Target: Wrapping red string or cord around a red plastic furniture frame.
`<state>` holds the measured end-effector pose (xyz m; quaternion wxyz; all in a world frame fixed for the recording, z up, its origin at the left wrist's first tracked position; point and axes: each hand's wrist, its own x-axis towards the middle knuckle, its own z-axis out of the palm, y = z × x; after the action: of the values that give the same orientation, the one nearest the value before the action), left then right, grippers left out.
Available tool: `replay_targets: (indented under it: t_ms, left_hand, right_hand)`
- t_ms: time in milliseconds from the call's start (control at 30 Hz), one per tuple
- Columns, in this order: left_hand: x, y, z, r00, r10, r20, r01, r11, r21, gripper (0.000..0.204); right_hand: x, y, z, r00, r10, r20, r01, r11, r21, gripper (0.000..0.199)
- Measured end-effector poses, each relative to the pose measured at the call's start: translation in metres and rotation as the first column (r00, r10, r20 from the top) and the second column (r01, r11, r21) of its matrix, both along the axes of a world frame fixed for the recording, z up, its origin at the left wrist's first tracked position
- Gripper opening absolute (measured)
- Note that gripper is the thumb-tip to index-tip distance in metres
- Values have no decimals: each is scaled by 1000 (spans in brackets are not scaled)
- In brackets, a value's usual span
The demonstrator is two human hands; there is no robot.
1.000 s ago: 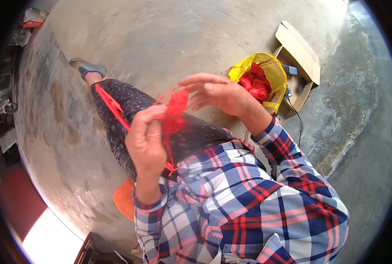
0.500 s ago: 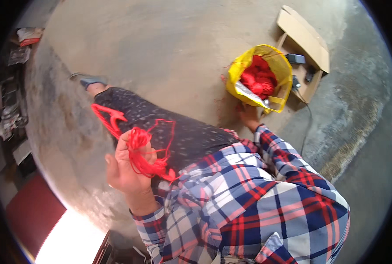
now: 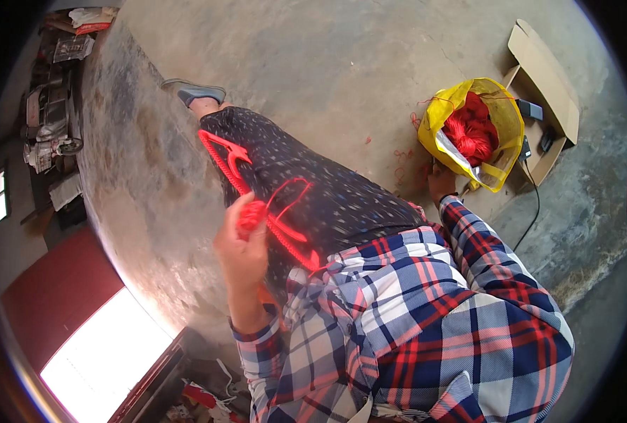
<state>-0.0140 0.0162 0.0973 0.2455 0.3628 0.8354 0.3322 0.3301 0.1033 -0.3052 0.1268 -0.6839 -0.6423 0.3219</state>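
My left hand [image 3: 240,247] is closed on a small bundle of red cord [image 3: 251,216], held over my lap. A loose red strand loops out beside it across my dark, speckled clothing. Along my leg lies a long red braided piece [image 3: 222,163] with a hooked branch, passing by the left hand toward my waist. My right hand [image 3: 441,185] is down by the floor at the near side of a yellow bag [image 3: 508,134]; its fingers are partly hidden, so any grip cannot be made out. Inside the bag sits a large heap of red cord [image 3: 470,134].
Beside the bag lies an open cardboard box [image 3: 549,84] holding a dark device [image 3: 530,109], with a black cable [image 3: 537,204] trailing out. Red scraps [image 3: 402,156] dot the floor near the bag. Shelved clutter [image 3: 49,120] stands at the far left.
My left hand has turned and closed round the red cord, gathering the strands that hung loose from it. The view has shifted, while my right hand stays beside the yellow bag.
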Motion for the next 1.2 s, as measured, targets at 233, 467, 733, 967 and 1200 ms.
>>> replay_targets:
  t_ms: [233,467,733,967,1200]
  left_hand:
    - [-3,-4,-13,989,-52,-142,35,992,-123,8]
    - [-20,-43,-19,810,160,564,-363,893,267,11]
    - [-12,-46,1,817,-116,565,-232,831,505,36]
    - [-4,-46,37,807,-329,491,-104,738,666,44]
    - [6,-74,45,907,-258,332,-61,699,712,46]
  right_hand:
    - [-8,12,10,979,189,72,-151,919,-363,55]
    - [-2,10,-21,978,155,136,-154,988,-21,46]
    - [-34,-5,32,803,-186,-567,-243,766,-595,16]
    - [-91,33,118,828,-136,-544,-265,760,-593,32]
    - [-157,49,259,312,-59,-948,-843,443,-304,37]
